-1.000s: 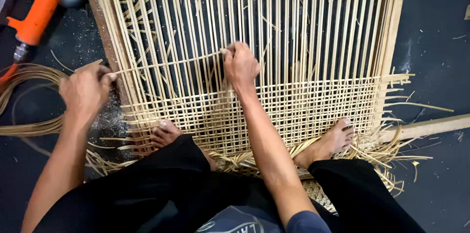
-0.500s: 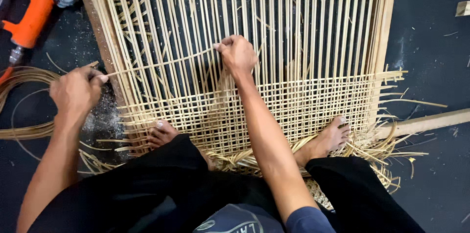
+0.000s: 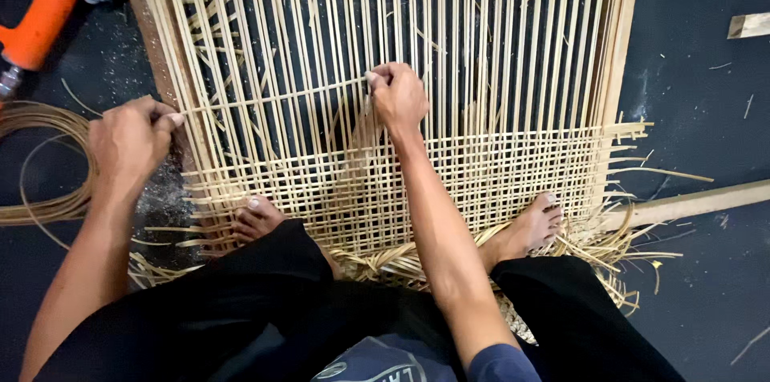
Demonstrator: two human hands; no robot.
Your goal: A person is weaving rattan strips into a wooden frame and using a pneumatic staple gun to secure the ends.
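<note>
A wooden frame (image 3: 622,45) strung with many pale upright rattan strips lies on the dark floor. Its lower part (image 3: 497,169) is woven into a grid. One horizontal rattan strip (image 3: 273,97) runs across the uprights above the woven part. My left hand (image 3: 128,141) pinches its left end at the frame's left edge. My right hand (image 3: 399,95) grips the strip's other end among the uprights near the middle. My bare feet (image 3: 257,217) (image 3: 533,225) rest on the frame's near edge.
An orange power tool (image 3: 44,5) lies at the top left. A coil of rattan (image 3: 36,157) lies on the floor at the left. Loose strip ends (image 3: 609,245) bunch along the near edge. A wooden batten (image 3: 698,201) and a small wood block (image 3: 750,25) lie at the right.
Both hands have kept hold of the horizontal strip. The view has shifted a little, and the left hand sits closer to the frame's left edge.
</note>
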